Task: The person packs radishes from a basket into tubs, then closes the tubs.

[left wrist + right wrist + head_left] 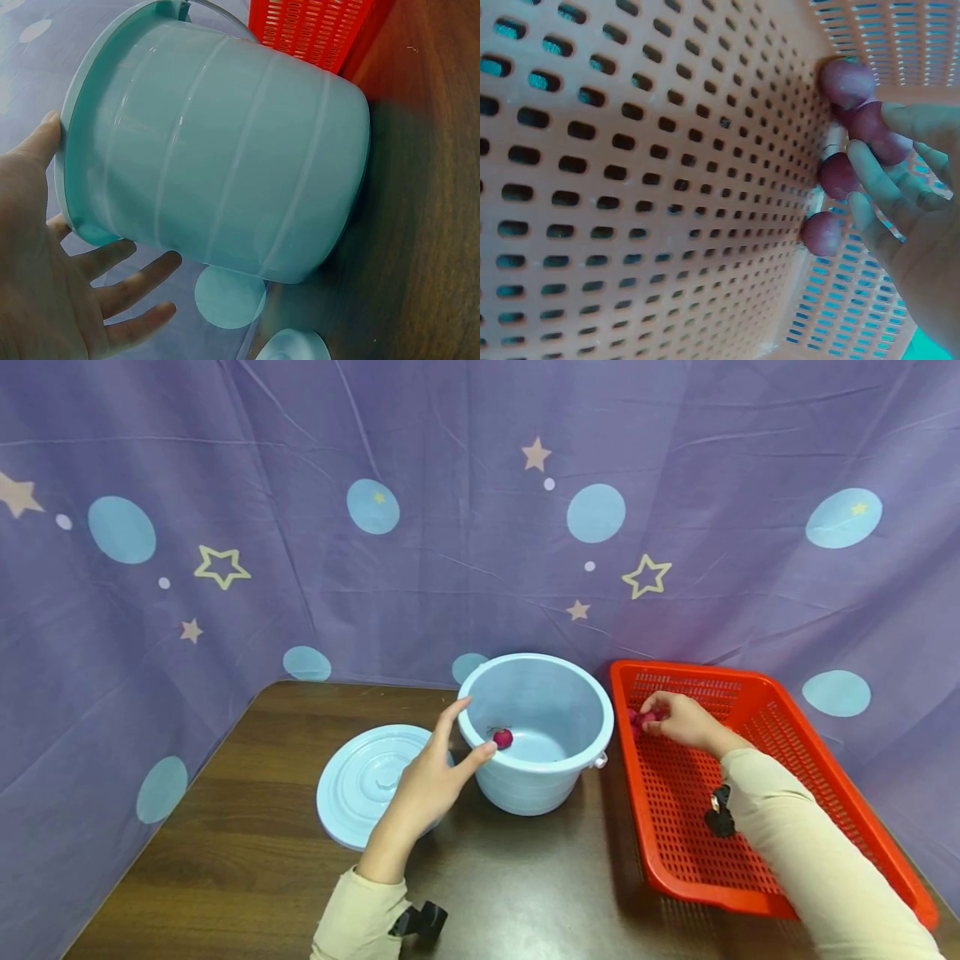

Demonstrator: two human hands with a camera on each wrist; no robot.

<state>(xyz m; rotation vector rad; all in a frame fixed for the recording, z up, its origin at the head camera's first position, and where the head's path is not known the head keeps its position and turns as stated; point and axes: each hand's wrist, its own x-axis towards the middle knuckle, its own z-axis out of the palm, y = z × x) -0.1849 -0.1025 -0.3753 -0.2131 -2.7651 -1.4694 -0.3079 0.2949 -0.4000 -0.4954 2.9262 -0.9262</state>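
Observation:
A pale blue bucket (525,789) stands upright at the middle of the table, a small red radish (503,739) with a stringy tail lying inside. At the bucket's left rim is my left hand (427,777), thumb and fingers spread apart; in the left wrist view its thumb (46,135) touches the rim. My right hand (686,722) reaches into a red plastic basket (720,896), near its far left corner. There, in the right wrist view, thumb and fingers pinch a round red radish (871,127), with other radishes (838,176) close beside it against the basket wall.
Left of the bucket, a round pale blue lid (356,797) lies flat on the brown wooden table (225,860), partly behind my left hand. A purple patterned cloth (420,577) hangs right behind the table. The basket stands to the bucket's right.

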